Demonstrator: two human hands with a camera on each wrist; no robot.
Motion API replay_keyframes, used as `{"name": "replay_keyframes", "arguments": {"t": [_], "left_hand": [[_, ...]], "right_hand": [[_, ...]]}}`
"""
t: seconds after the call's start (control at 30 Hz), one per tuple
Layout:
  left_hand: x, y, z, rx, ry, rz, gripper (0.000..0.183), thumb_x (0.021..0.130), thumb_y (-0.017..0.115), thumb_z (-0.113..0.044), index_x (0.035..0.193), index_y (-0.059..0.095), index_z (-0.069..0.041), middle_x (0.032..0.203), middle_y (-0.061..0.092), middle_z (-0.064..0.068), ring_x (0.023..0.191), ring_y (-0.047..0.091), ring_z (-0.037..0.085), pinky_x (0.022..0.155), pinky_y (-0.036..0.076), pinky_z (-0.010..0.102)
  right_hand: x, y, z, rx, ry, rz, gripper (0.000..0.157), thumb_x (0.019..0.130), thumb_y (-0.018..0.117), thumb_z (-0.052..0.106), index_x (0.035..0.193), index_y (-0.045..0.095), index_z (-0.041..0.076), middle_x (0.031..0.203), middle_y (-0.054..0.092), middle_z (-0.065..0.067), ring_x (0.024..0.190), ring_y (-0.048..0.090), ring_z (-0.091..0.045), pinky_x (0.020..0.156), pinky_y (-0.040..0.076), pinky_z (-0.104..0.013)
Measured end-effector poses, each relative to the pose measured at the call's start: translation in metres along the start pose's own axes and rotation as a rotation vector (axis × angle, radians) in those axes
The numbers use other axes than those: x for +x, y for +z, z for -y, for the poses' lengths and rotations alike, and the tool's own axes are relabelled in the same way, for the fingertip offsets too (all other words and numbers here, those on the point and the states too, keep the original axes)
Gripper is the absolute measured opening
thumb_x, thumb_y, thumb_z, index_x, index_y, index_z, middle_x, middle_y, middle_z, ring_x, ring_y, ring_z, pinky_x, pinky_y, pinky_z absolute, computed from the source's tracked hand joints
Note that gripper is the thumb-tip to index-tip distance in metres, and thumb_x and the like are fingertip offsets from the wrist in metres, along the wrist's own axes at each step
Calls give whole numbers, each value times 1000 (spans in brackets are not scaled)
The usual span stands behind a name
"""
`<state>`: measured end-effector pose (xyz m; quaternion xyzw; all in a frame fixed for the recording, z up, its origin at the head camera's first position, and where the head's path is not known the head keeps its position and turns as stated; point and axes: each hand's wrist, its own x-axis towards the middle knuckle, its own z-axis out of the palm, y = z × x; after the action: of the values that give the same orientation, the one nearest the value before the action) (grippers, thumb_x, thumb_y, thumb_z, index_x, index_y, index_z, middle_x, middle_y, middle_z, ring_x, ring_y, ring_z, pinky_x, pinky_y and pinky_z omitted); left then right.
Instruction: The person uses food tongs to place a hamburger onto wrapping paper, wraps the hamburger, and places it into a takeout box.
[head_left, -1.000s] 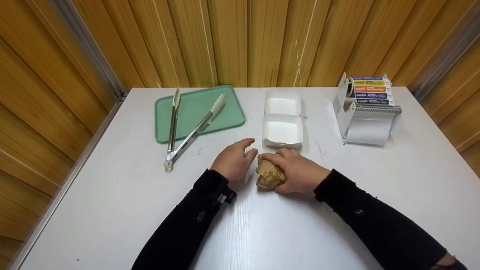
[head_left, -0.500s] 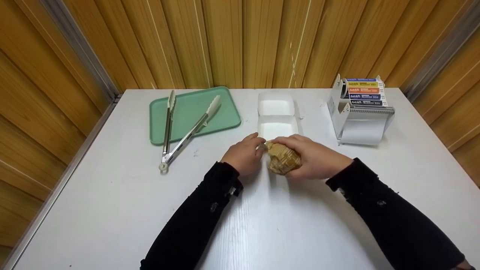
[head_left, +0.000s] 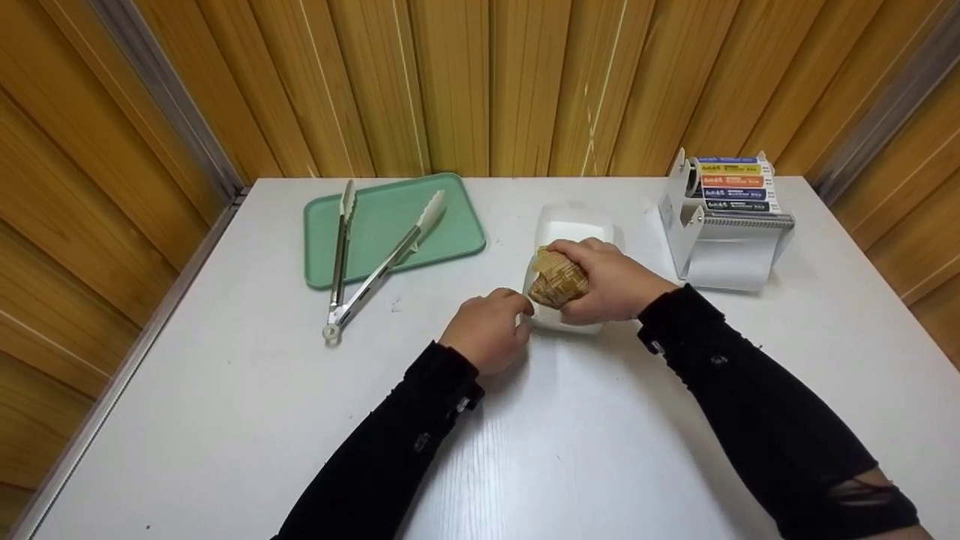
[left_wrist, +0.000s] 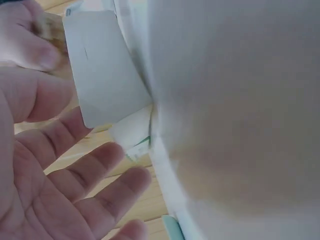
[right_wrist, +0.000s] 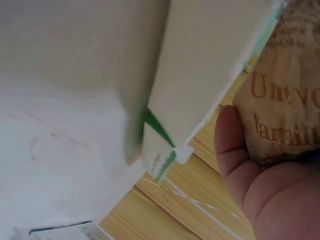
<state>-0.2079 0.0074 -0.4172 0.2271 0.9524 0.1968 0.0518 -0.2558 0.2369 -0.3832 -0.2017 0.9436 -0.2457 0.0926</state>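
My right hand point(head_left: 619, 281) holds a paper-wrapped burger point(head_left: 556, 281) over the near half of a white clamshell takeout box point(head_left: 574, 227). The brown wrapper point(right_wrist: 287, 95) carries printed lettering, and the right thumb lies along its side in the right wrist view. At the near-left corner of the box, my left hand point(head_left: 491, 330) pinches the wall. The left wrist view has its thumb and index finger at the edge of the box point(left_wrist: 102, 70), the index tip partly hidden behind it. The other left fingers are loosely bent. Hand and burger hide much of the box's inside.
At the back left lies a green tray point(head_left: 386, 217), with spread metal tongs point(head_left: 375, 279) lying partly on it. A white dispenser point(head_left: 731, 255) with colourful label rolls stands at the back right. A wood-panel wall point(head_left: 517, 97) rises behind the white table point(head_left: 247, 420).
The right hand has lifted the burger from the table and carried it forward over the box. The left hand has reached the box, which has moved toward me and slightly right.
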Motion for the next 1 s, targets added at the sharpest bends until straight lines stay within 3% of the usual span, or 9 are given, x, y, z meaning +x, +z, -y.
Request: {"name": "replay_keyframes", "arguments": {"t": [0.17,0.47,0.7,0.83,0.9,1.0], "left_hand": [[-3,1,-7,54,19,7,30,104,56,-30,124,75,-18,136,67,3,123,67,26,110,48,43],[-3,2,-11,100,21,19,33,106,56,-37,123,77,-18,128,69,3,117,68,26,105,50,43],[-3,1,-9,44,26,8,28,104,58,-35,110,79,-17,107,77,1,105,71,22,104,51,43],[-2,0,-7,10,20,1,21,103,63,-35,104,76,-18,97,77,-2,93,71,21,95,54,40],[-2,0,-6,-8,2,-19,19,101,66,-35,106,72,-17,96,75,-2,90,69,22,88,55,40],[-1,2,-5,-35,-9,-69,25,99,72,-37,113,66,-17,110,72,-1,96,69,22,88,56,39]], "right_hand": [[1,7,-12,-3,46,42,96,73,91,28,157,44,31,135,56,-13,120,53,-29,100,49,-47],[-5,16,-15,-21,22,87,100,73,90,25,161,42,31,140,55,-14,124,53,-31,102,51,-51],[-5,26,-11,-137,-39,62,100,76,92,28,161,41,31,131,56,-22,119,55,-38,95,55,-51],[-6,31,-6,-188,-55,33,95,78,92,35,160,43,29,132,52,-22,119,53,-39,94,55,-51],[-6,31,-5,-193,-57,25,94,79,92,37,160,44,30,135,49,-22,120,53,-39,95,56,-52],[-7,32,-4,-193,-61,26,94,81,91,39,160,42,33,138,48,-21,123,52,-40,96,55,-54]]}}
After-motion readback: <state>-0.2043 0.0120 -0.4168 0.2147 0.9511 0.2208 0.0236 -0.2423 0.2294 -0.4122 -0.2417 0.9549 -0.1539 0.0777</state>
